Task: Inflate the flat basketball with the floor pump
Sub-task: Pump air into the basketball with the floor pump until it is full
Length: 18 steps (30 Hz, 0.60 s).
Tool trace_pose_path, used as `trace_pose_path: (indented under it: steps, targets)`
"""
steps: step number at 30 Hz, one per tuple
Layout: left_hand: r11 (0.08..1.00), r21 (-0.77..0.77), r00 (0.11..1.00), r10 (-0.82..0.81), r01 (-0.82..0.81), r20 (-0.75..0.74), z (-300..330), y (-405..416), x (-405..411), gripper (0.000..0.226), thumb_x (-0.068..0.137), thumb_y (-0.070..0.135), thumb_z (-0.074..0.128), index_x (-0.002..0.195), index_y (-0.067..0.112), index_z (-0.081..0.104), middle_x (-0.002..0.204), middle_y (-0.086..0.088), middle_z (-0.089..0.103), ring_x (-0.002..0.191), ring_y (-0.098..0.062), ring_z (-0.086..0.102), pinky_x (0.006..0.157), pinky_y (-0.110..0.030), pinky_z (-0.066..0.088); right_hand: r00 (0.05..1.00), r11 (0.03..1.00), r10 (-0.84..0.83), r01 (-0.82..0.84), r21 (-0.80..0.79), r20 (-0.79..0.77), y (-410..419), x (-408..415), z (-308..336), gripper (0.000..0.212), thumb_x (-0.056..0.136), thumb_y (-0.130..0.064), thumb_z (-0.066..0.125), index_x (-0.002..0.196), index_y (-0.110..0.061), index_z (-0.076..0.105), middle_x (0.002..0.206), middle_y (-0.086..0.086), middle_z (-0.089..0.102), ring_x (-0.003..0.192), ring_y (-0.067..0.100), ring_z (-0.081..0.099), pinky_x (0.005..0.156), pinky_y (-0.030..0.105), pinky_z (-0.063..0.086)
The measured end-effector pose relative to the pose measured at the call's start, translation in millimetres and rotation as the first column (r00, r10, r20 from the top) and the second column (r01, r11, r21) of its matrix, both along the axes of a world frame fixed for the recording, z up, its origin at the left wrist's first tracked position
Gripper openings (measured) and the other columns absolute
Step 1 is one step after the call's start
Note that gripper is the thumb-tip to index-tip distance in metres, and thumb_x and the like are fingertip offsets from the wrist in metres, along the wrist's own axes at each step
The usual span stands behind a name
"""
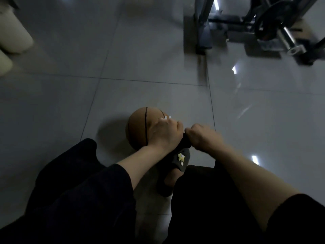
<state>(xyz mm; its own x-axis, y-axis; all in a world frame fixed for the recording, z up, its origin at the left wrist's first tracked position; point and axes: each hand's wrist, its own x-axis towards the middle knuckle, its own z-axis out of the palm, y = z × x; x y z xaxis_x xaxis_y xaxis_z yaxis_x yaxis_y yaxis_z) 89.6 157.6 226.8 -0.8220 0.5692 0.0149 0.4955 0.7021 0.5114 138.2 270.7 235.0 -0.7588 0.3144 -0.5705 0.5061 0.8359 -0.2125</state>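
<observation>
Basketball lies on the grey tiled floor, a little below the middle of the view, and it looks quite round but I cannot judge its pressure from here. At 1 o'clock from the ball, far away, stands a dark metal frame with a weight plate; at 10 o'clock, in the far corner, there are pale rounded objects that I cannot identify.

Both hands are closed side by side on a dark handle, which I judge to be the pump handle, at 4 o'clock from the ball. Left hand is wrapped on its left end and covers part of the ball in the view; right hand holds the right end tight. A foot in a dark slipper is just under the hands, probably pressing the pump base, but the base, hose and needle are hidden.

To pump well, I think the arms must push straight down with even force on both ends, the foot must keep the base steady, and the ball should not roll, so the needle does not bend
</observation>
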Motion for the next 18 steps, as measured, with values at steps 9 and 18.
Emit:
trace_pose_path:
  steps: [9,18]
  targets:
    - [0.995,0.047,0.996,0.09,-0.089,-0.028,0.6,5.3,-8.1,0.045,0.098,0.027,0.034,0.072,0.004,0.063,0.071,-0.014,0.062,0.067,-0.026,0.059,0.054,-0.027,0.029,0.993,0.995,0.016,-0.005,0.095,-0.117,-3.2,-5.8,8.5,0.025,0.09,-0.029,0.04,0.071,-0.014,0.046,0.07,0.003,0.044,0.073,0.026,0.055,0.052,0.026,0.031]
    - [0.994,-0.031,0.98,0.109,-0.105,0.165,-103.0,7.7,-17.0,0.057,0.094,0.037,0.021,0.064,0.007,0.06,0.06,-0.014,0.062,0.054,-0.028,0.061,0.049,-0.031,0.049,0.993,0.984,0.117,-0.112,0.14,-0.028,3.2,-22.8,-97.8,0.029,0.093,-0.026,0.038,0.071,-0.019,0.056,0.064,-0.001,0.049,0.051,0.015,0.041,0.044,0.025,0.029]
